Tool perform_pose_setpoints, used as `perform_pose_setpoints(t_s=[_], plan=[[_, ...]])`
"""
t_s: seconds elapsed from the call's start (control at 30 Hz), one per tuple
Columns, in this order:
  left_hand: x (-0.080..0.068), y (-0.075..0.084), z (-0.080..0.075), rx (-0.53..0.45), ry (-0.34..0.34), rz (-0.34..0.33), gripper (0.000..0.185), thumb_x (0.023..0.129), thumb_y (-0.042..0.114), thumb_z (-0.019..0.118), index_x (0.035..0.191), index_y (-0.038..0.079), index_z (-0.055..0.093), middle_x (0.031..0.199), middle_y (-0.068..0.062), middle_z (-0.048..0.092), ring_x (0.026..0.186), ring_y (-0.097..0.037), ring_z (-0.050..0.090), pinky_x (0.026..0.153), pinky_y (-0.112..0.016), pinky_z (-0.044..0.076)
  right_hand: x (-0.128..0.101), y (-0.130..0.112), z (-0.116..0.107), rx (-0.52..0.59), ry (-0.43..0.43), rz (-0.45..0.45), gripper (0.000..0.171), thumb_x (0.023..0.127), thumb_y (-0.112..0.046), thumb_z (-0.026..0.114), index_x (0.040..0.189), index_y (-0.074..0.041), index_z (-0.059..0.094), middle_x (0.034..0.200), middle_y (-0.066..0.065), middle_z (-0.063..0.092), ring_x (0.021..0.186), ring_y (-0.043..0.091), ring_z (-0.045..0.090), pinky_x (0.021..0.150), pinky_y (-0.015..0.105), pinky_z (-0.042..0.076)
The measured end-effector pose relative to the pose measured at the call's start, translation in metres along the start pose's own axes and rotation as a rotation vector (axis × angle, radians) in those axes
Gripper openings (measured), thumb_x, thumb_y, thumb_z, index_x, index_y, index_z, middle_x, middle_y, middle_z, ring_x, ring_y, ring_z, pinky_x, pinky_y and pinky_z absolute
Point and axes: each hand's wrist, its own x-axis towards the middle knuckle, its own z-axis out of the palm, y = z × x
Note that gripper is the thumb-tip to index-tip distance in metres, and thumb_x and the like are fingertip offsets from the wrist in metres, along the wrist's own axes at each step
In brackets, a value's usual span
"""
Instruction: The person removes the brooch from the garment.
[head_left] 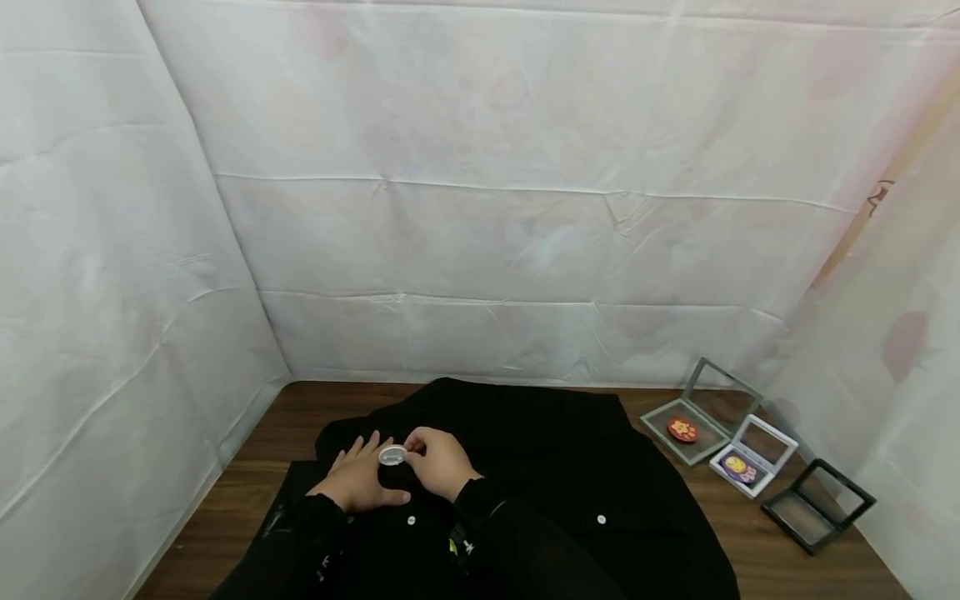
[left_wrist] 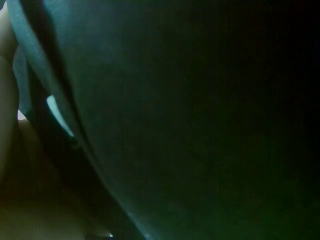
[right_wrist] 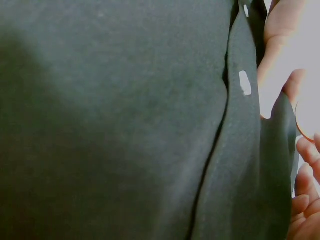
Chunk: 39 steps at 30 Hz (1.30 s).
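Note:
A black button-up shirt [head_left: 540, 450] lies spread over the table, with white buttons [head_left: 411, 520] along it. My left hand [head_left: 358, 477] lies on the shirt, fingers spread and thumb out to the side. Between thumb and fingers, my right hand [head_left: 442, 463] pinches a small round badge [head_left: 392, 455] with a pale, shiny face up, beside the left hand's fingers. In the right wrist view, the badge's edge shows bright and washed out near the right hand's fingers [right_wrist: 306, 210]. Dark cloth fills most of the left wrist view.
At the right stand several open display cases: a grey one [head_left: 663, 414] with an orange star badge [head_left: 682, 430], a white one [head_left: 752, 492] with a purple-and-yellow badge [head_left: 739, 468], and a black one [head_left: 795, 529]. Pale cloth walls [head_left: 480, 250] enclose the wooden table [head_left: 225, 508].

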Motion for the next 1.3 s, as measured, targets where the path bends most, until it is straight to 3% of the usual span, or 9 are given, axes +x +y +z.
perform_pose_setpoints(t_s=[0.4, 0.6, 0.73, 0.97, 1.13, 1.3], plan=[[0.001, -0.004, 0.001, 0.031, 0.008, -0.009, 0.115, 0.073, 0.07, 0.082, 0.157, 0.002, 0.041, 0.163, -0.032, 0.026, 0.148, -0.057, 0.018, 0.115, -0.074, 0.015, -0.016, 0.003, -0.013, -0.005, 0.003, 0.04, 0.006, 0.099, -0.017, 0.071, 0.095, -0.019, 0.069, 0.085, -0.015, 0.061, 0.075, 0.001, 0.055, 0.069, 0.025, 0.049], [-0.002, -0.001, -0.002, 0.063, 0.02, -0.002, 0.11, 0.075, 0.07, 0.08, 0.154, 0.001, 0.045, 0.16, -0.033, 0.03, 0.147, -0.057, 0.022, 0.114, -0.074, 0.018, -0.026, 0.002, -0.029, 0.028, 0.008, 0.043, 0.005, 0.1, -0.017, 0.07, 0.096, -0.016, 0.069, 0.086, -0.014, 0.061, 0.073, 0.002, 0.055, 0.067, 0.025, 0.049], [-0.005, 0.004, -0.006, 0.056, 0.046, 0.004, 0.1, 0.082, 0.065, 0.078, 0.151, 0.0, 0.048, 0.158, -0.033, 0.035, 0.146, -0.056, 0.026, 0.114, -0.073, 0.02, -0.035, -0.002, -0.047, 0.056, 0.009, 0.037, 0.002, 0.1, -0.016, 0.07, 0.098, -0.017, 0.069, 0.089, -0.013, 0.063, 0.075, 0.004, 0.057, 0.069, 0.026, 0.05], [-0.021, 0.032, -0.021, -0.099, 0.154, 0.087, 0.073, 0.095, 0.039, 0.074, 0.151, -0.001, 0.048, 0.155, -0.031, 0.041, 0.143, -0.051, 0.037, 0.112, -0.068, 0.031, -0.052, -0.003, -0.081, 0.042, 0.038, -0.002, 0.005, 0.1, -0.016, 0.07, 0.1, -0.022, 0.071, 0.089, -0.013, 0.065, 0.076, 0.007, 0.059, 0.068, 0.027, 0.051], [-0.031, 0.056, -0.025, -0.225, 0.197, 0.114, 0.066, 0.099, 0.037, 0.07, 0.153, 0.005, 0.048, 0.155, -0.022, 0.045, 0.14, -0.043, 0.045, 0.11, -0.065, 0.037, -0.066, -0.005, -0.101, 0.024, 0.042, -0.028, 0.005, 0.101, -0.019, 0.069, 0.102, -0.023, 0.072, 0.09, -0.011, 0.067, 0.074, 0.008, 0.059, 0.067, 0.028, 0.052], [-0.042, 0.082, -0.027, -0.321, 0.255, 0.178, 0.053, 0.101, 0.038, 0.068, 0.146, 0.011, 0.057, 0.147, -0.012, 0.055, 0.132, -0.033, 0.055, 0.105, -0.058, 0.046, -0.084, -0.007, -0.119, -0.058, 0.031, -0.071, 0.005, 0.102, -0.021, 0.069, 0.102, -0.024, 0.072, 0.087, -0.016, 0.064, 0.07, 0.005, 0.058, 0.065, 0.026, 0.052]])
